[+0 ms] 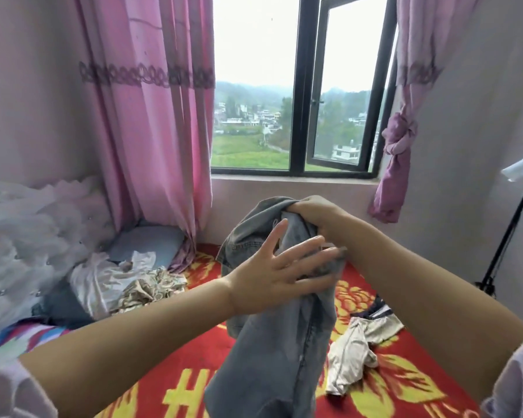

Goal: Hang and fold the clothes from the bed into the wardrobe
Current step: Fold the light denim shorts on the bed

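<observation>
The right hand (311, 215) grips the jeans (272, 342) at their top so they hang lengthwise toward the bed (405, 387), while the left hand (278, 276) lies flat-fingered against them just below.

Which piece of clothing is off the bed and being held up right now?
The grey-blue jeans: the right hand grips their top, while the other clothes lie on the red blanket.

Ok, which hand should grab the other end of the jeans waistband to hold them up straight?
Left. The left hand is open with fingers spread against the jeans, holding nothing, while the right hand already grips their top.
</observation>
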Tool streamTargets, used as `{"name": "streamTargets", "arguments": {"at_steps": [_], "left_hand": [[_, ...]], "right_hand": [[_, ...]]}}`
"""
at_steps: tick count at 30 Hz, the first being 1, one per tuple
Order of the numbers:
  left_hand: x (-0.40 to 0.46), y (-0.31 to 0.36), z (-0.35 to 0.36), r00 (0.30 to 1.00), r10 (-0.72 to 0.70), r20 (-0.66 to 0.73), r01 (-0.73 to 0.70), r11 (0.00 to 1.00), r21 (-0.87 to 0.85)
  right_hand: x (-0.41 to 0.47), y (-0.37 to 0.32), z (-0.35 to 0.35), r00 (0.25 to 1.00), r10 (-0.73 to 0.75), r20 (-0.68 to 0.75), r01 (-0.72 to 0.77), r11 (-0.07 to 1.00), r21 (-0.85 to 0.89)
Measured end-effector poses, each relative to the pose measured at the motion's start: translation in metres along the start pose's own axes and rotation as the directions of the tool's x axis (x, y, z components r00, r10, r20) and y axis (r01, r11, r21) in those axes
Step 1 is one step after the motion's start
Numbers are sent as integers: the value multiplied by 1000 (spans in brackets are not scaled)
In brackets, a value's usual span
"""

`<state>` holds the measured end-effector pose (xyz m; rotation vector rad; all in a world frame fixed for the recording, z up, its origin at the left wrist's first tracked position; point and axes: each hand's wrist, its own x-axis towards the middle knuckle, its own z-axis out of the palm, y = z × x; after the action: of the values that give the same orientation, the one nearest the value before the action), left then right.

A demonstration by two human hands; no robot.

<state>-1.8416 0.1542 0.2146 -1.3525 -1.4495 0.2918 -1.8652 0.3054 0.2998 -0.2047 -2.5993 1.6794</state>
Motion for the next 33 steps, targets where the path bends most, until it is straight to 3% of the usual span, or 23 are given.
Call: {"name": "streamTargets", "arguments": {"at_steps": [3,6,8,10,11,13,15,16,19,21,23,25,28,30,33], "left_hand": [[27,2,1,997,79,-7,-78,997,19],[35,-3,3,984,167,-54,-173,978,-117],[32,-15,9,998,51,-29,-56,977,-205],[28,-29,18,986,-151,65,163,951,-262],[25,-37,23,951,-291,105,309,913,-266],[22,-52,33,791,-579,196,610,728,-312],[21,-62,41,632,-724,275,767,535,-355],[24,-64,44,585,-753,301,797,468,-382],[42,-69,42,544,-788,287,801,388,-455],[49,-75,37,543,-785,298,798,371,-475],[44,-85,32,517,-801,300,814,352,-462],[31,-97,28,441,-847,296,846,283,-452],[15,-109,17,291,-893,344,875,102,-473],[10,-112,12,271,-883,383,878,64,-474],[16,-105,11,305,-861,408,875,83,-477]], "right_hand": [[-7,10,-4,999,39,7,-37,983,-180],[-6,26,-12,995,54,87,-44,992,-115],[-8,37,-24,973,26,231,-43,996,72],[-11,45,-39,968,26,248,-57,992,115],[-12,50,-45,977,38,212,-62,992,111],[-19,56,-48,978,11,210,-38,992,123],[-31,60,-37,951,-29,308,5,997,78],[-36,63,-26,944,-36,327,44,999,-19],[-30,78,8,980,-140,142,186,896,-404],[-20,90,16,974,-224,-15,190,857,-478],[-9,105,14,979,-184,-83,120,864,-489],[-1,125,8,991,-84,-101,18,847,-532],[3,144,-1,994,-29,-101,-15,913,-409],[0,133,2,994,-106,-21,91,921,-378],[-6,97,31,972,-202,119,231,907,-352]]}}
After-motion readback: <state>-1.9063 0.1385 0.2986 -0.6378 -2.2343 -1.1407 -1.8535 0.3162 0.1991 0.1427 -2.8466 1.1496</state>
